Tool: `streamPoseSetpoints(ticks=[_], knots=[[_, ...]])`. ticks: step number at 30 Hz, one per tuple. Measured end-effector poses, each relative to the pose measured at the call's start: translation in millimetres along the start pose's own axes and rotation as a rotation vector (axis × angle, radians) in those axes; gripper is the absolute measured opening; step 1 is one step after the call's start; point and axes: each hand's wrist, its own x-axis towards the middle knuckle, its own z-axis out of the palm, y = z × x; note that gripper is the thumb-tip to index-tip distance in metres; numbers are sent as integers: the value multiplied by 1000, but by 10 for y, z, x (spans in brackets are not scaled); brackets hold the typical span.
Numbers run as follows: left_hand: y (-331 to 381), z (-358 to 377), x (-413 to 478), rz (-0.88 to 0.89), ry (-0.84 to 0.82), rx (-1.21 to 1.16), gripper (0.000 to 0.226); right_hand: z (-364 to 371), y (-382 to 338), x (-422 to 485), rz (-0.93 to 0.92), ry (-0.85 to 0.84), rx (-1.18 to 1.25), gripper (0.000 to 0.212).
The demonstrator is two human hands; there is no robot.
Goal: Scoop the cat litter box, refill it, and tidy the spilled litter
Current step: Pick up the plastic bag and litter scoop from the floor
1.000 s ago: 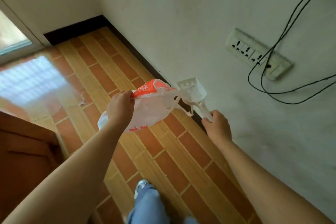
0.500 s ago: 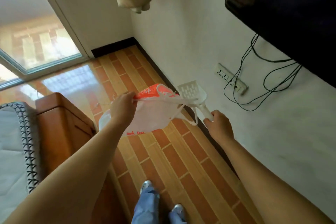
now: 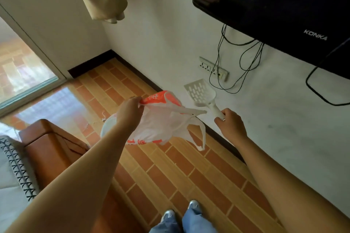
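Pinching the plastic bag (image 3: 161, 125) by its rim in the left hand (image 3: 130, 113), the person grips the litter scoop (image 3: 200, 92) handle in the right hand (image 3: 232, 125), both below the wall socket (image 3: 213, 68), likely ready for scooping.

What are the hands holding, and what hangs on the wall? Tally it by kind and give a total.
1 plastic bag, gripped by the left hand
1 litter scoop, held by the right hand
1 television
1 power strip
Total: 4
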Motion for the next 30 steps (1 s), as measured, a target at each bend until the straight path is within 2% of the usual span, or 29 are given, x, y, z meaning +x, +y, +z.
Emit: streamPoseSetpoints(ticks=[9, 17, 24, 30], knots=[[479, 356, -24, 213, -139, -35, 26, -298, 522, -586, 223, 172, 8, 24], [1063, 811, -220, 469, -317, -28, 21, -527, 1080, -1395, 457, 350, 29, 17], [1762, 1231, -715, 662, -482, -23, 21, -664, 1577, -2262, 672, 461, 106, 16], [2370, 1549, -1353, 838, -591, -14, 22, -763, 2029, -3030, 883, 610, 220, 23]])
